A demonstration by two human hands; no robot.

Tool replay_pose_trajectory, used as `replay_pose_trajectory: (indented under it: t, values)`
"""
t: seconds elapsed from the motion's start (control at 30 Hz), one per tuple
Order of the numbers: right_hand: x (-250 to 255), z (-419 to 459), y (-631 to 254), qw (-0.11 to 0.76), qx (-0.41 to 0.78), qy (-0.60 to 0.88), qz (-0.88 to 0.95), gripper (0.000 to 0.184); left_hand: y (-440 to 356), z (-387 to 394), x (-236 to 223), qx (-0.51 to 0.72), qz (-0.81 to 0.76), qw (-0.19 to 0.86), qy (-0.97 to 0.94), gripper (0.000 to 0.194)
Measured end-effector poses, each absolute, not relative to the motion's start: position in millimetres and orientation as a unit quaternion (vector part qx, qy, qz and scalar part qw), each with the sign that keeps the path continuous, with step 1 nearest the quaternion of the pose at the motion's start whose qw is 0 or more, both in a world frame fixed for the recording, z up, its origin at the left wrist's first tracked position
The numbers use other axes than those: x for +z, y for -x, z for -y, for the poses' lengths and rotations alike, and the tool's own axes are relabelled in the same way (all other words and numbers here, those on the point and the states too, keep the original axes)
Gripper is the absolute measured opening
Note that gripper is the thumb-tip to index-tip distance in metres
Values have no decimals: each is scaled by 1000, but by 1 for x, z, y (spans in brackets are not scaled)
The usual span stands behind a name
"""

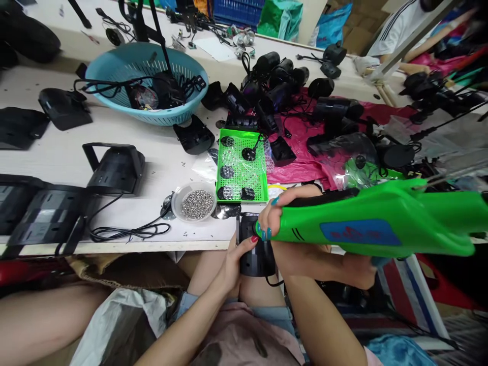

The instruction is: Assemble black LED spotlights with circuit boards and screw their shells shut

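A green electric screwdriver (354,223) with a blue label lies in the grip of my right hand (276,216), fingers wrapped round its narrow front end. Its tip points down at a black lamp housing (257,259) over my lap, against the table edge; the exact contact is hidden. My left hand (232,262) holds that housing from the left side, thumb across its top. Just beyond sits a white bowl (176,208) of small metal screws (197,204). A green perforated tray (263,175) with black discs (227,172) stands beyond my right hand.
At the back left is a blue basket (95,68) with black parts and cables. Finished-looking black housings (118,168) stand on the left, near a coiled cable (129,231). More black parts pile on pink plastic (301,132). Another person (396,33) sits at the far right.
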State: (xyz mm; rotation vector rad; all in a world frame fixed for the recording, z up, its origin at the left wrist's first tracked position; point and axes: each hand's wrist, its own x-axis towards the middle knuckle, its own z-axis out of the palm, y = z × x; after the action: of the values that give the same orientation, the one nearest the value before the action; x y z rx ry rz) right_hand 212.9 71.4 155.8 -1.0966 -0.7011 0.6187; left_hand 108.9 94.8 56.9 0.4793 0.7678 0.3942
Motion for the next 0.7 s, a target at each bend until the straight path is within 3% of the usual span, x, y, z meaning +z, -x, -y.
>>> replay_pose_trajectory:
  t: [0.1, 0.2, 0.43, 0.7]
  values:
    - [175, -56, -203, 803, 192, 482, 293, 48, -109, -98, 62, 149, -349, 897, -227, 49]
    - [190, -32, -199, 784, 193, 488, 332, 17, -110, -99, 69, 159, -349, 896, -222, 53]
    - [180, -6, -188, 792, 242, 433, 357, 19, -110, -90, 83, 195, -340, 889, -236, 63]
    - [176, 9, -184, 782, 332, 430, 305, 18, -106, -74, 87, 178, -347, 886, -249, 37]
